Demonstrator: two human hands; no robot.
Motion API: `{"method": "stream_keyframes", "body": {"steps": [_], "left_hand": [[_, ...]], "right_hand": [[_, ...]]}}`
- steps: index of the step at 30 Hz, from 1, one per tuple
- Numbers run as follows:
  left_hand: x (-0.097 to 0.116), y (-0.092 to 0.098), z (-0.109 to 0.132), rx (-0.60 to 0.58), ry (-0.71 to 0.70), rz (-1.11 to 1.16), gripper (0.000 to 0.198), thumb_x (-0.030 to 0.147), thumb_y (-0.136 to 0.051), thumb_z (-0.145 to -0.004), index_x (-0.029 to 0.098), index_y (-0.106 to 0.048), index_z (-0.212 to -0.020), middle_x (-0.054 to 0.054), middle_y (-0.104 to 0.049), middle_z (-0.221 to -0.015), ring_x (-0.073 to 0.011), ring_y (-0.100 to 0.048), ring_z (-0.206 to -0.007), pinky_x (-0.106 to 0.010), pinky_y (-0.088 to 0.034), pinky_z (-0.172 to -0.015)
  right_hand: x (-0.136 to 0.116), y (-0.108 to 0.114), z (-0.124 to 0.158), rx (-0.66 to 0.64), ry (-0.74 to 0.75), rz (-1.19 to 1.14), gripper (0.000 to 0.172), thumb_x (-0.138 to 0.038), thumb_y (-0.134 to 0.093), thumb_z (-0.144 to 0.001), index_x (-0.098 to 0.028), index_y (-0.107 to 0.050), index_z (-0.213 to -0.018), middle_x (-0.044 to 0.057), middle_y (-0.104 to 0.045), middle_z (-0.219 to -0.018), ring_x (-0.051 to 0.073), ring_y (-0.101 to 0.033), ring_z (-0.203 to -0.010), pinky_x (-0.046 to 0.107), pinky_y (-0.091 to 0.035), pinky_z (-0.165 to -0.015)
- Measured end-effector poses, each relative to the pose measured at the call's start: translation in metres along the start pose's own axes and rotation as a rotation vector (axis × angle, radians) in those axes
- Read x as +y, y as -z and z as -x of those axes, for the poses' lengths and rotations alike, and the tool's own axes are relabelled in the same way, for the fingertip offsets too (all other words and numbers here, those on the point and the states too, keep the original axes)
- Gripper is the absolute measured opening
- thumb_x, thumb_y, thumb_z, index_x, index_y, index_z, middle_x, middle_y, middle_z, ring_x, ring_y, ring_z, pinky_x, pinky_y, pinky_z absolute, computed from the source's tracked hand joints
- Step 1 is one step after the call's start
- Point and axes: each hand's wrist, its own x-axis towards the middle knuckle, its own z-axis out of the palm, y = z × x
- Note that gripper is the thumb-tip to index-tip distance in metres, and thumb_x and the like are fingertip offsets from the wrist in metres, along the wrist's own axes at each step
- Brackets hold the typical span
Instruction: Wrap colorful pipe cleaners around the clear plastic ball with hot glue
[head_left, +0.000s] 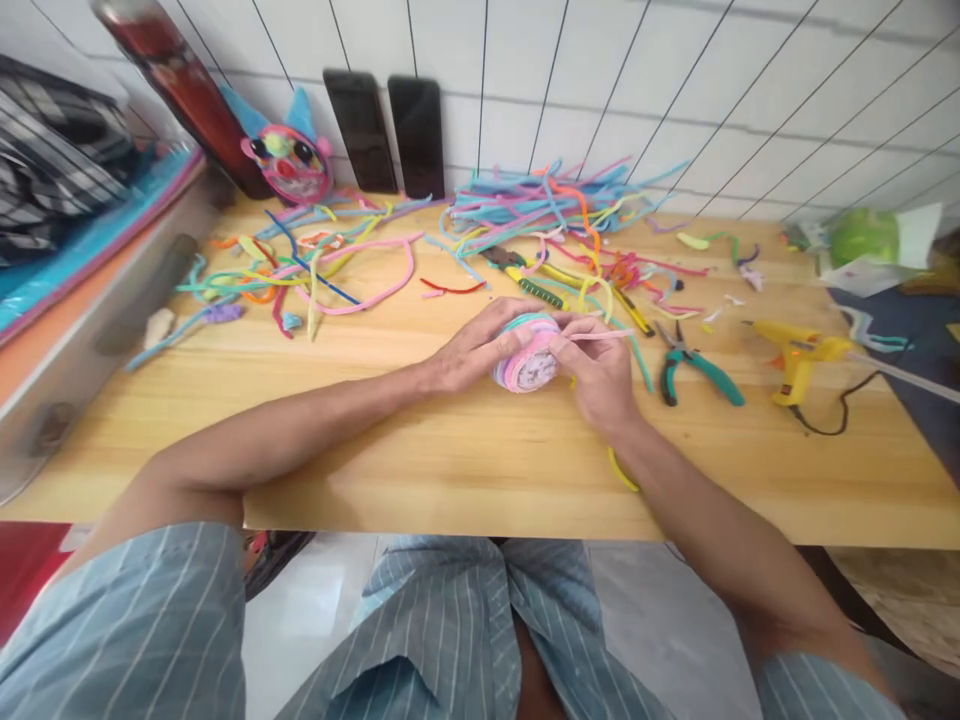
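Observation:
Above the middle of the wooden table, my left hand [480, 345] is closed around the far left side of a round ball wrapped in pastel pipe cleaners [531, 352]. Pink, blue and purple bands circle the ball, and its near face has a whitish, crinkled patch. At its right side my right hand [600, 372] pinches a pale pink pipe cleaner [600, 335], whose loose end sticks out to the right. The fingers of both hands touch the ball. Whether the strand is fixed to the ball is hidden by the fingers.
Loose pipe cleaners [555, 200] pile up at the wall. Teal-handled pliers [701, 370] and a yellow glue gun [799, 350] lie to the right. Behind stand two phones [417, 135], a red bottle [187, 95] and a blue-eared figure [289, 160]. A plastic bin [97, 350] borders the left.

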Motion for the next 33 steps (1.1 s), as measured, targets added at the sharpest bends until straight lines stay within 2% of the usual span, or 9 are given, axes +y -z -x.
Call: {"method": "stream_keyframes", "body": {"steps": [2, 5, 8, 10, 14, 16, 21, 26, 33], "left_hand": [[0.0, 0.001, -0.005, -0.022, -0.026, -0.049, 0.069, 0.073, -0.05, -0.111, 0.021, -0.066, -0.152, -0.017, -0.07, -0.157, -0.032, -0.064, -0.15, -0.054, -0.047, -0.134], [-0.003, 0.006, -0.008, -0.092, 0.028, -0.119, 0.077, 0.078, -0.054, -0.108, 0.02, -0.062, -0.158, -0.017, -0.069, -0.159, -0.0336, -0.064, -0.15, -0.056, -0.047, -0.134], [-0.012, 0.014, -0.003, -0.131, 0.048, -0.122, 0.092, 0.081, -0.067, -0.098, 0.021, -0.053, -0.167, -0.02, -0.057, -0.172, -0.0382, -0.055, -0.161, -0.06, -0.042, -0.138], [-0.02, 0.017, 0.004, -0.116, 0.023, -0.091, 0.098, 0.079, -0.075, -0.094, 0.024, -0.047, -0.171, -0.02, -0.049, -0.178, -0.0405, -0.048, -0.167, -0.063, -0.039, -0.14], [-0.029, 0.016, 0.015, -0.108, -0.088, -0.042, 0.097, 0.07, -0.081, -0.094, 0.024, -0.045, -0.172, -0.022, -0.05, -0.177, -0.0409, -0.047, -0.168, -0.062, -0.038, -0.141], [-0.027, 0.013, 0.016, -0.109, -0.112, -0.045, 0.097, 0.07, -0.079, -0.096, 0.021, -0.044, -0.172, -0.023, -0.049, -0.177, -0.0399, -0.046, -0.169, -0.059, -0.038, -0.142], [-0.019, 0.008, 0.014, -0.12, -0.047, -0.121, 0.093, 0.074, -0.063, -0.105, 0.016, -0.04, -0.174, -0.023, -0.048, -0.177, -0.0373, -0.045, -0.169, -0.055, -0.034, -0.144], [-0.022, 0.01, 0.014, -0.14, -0.075, -0.162, 0.092, 0.074, -0.056, -0.109, 0.016, -0.035, -0.177, -0.023, -0.042, -0.182, -0.0363, -0.04, -0.173, -0.056, -0.031, -0.146], [-0.029, 0.01, 0.012, -0.156, -0.139, -0.173, 0.091, 0.073, -0.05, -0.111, 0.016, -0.031, -0.179, -0.024, -0.04, -0.183, -0.0392, -0.039, -0.173, -0.061, -0.029, -0.146]], "right_hand": [[0.001, 0.001, -0.004, 0.006, 0.005, 0.002, 0.037, -0.049, -0.101, -0.073, -0.024, -0.073, -0.078, 0.003, -0.08, -0.108, 0.021, -0.075, -0.106, 0.036, -0.062, -0.093], [0.002, 0.001, -0.007, 0.007, 0.006, -0.007, 0.037, -0.048, -0.101, -0.073, -0.024, -0.074, -0.078, 0.003, -0.08, -0.106, 0.021, -0.075, -0.105, 0.036, -0.062, -0.091], [0.002, 0.001, -0.007, -0.025, 0.015, -0.005, 0.036, -0.048, -0.101, -0.074, -0.024, -0.074, -0.079, 0.003, -0.08, -0.106, 0.022, -0.075, -0.11, 0.037, -0.063, -0.093], [0.002, 0.0, -0.007, -0.043, 0.017, 0.01, 0.037, -0.049, -0.101, -0.075, -0.024, -0.074, -0.079, 0.004, -0.08, -0.107, 0.023, -0.075, -0.113, 0.038, -0.063, -0.094], [0.002, 0.001, -0.006, -0.021, 0.006, 0.013, 0.038, -0.05, -0.101, -0.074, -0.024, -0.074, -0.08, 0.004, -0.08, -0.111, 0.023, -0.076, -0.113, 0.038, -0.063, -0.096], [0.001, 0.001, -0.006, -0.007, 0.008, 0.013, 0.038, -0.05, -0.102, -0.073, -0.024, -0.075, -0.081, 0.004, -0.081, -0.111, 0.023, -0.076, -0.111, 0.038, -0.063, -0.096], [-0.001, 0.001, -0.006, -0.007, 0.013, 0.025, 0.034, -0.046, -0.101, -0.074, -0.025, -0.076, -0.081, 0.003, -0.082, -0.11, 0.022, -0.077, -0.106, 0.038, -0.064, -0.094], [0.001, 0.002, -0.006, -0.004, -0.005, -0.005, 0.028, -0.04, -0.1, -0.075, -0.025, -0.077, -0.082, 0.003, -0.082, -0.11, 0.021, -0.076, -0.103, 0.037, -0.064, -0.091], [0.001, 0.001, -0.006, 0.009, -0.005, -0.015, 0.031, -0.043, -0.102, -0.075, -0.026, -0.077, -0.082, 0.002, -0.081, -0.111, 0.021, -0.075, -0.104, 0.035, -0.063, -0.089]]}}
